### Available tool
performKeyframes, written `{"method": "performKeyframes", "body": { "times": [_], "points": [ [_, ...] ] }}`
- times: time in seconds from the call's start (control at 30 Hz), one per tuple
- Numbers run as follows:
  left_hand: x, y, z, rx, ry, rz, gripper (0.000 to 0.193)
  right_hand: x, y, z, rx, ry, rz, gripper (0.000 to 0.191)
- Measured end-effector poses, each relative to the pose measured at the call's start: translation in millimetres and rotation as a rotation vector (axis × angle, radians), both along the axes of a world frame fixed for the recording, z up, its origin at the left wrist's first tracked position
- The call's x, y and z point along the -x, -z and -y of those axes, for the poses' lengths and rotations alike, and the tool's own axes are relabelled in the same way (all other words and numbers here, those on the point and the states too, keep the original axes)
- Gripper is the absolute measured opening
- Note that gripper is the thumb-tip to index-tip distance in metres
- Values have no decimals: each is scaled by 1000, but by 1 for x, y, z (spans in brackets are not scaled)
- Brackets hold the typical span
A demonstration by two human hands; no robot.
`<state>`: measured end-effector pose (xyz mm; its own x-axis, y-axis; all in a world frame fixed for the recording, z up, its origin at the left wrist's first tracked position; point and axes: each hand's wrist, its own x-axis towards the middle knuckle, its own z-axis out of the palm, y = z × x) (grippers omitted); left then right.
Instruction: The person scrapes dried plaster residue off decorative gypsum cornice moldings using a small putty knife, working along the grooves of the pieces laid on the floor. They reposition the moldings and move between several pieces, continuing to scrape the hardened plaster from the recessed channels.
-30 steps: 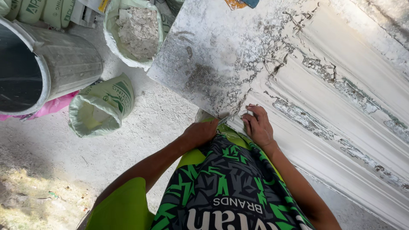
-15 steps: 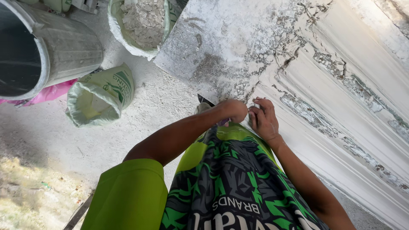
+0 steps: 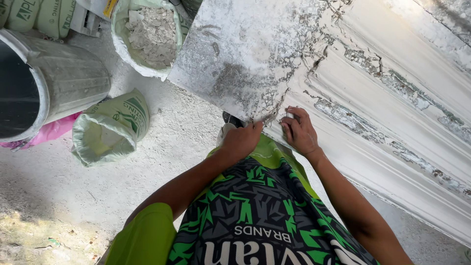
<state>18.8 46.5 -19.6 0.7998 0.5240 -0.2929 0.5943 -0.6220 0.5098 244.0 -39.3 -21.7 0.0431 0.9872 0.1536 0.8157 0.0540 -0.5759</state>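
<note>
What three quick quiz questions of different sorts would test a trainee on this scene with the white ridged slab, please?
1. True or false: both hands rest at the near edge of the slab.
2. Which hand lies flat with fingers spread? A) left hand B) right hand
3. Fill in: the open sack at the top holds pale ____.

Key: 1 true; 2 B; 3 rubble.
</note>
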Motion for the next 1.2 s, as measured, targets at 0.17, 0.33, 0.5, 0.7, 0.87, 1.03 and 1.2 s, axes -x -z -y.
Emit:
{"method": "performKeyframes", "body": {
  "times": [0.17,0.33,0.5,0.7,0.87,1.03,1.2],
  "points": [
    [-16,-3,-1,-106,18,34,15,-3,1,-3,-20,-15,-16,11],
    [-43,-11,4,185,-73,-151,17,-8,3,-4,-36,-33,-30,13],
    [-100,-8,-17,391,-226,-236,26,-9,3,-4,-60,-30,-11,16],
    [-115,-14,-76,459,128,-495,25,-9,-4,-4,-49,-13,-9,13],
    [-70,-35,-34,192,2,-219,20,-15,-6,-3,-80,19,-4,12],
    [-102,-30,-19,182,-56,-282,21,-23,-3,-3,-72,25,-6,13],
    [-133,-22,-31,289,-130,-306,25,-31,3,-2,-91,12,30,17]
  ]
}}
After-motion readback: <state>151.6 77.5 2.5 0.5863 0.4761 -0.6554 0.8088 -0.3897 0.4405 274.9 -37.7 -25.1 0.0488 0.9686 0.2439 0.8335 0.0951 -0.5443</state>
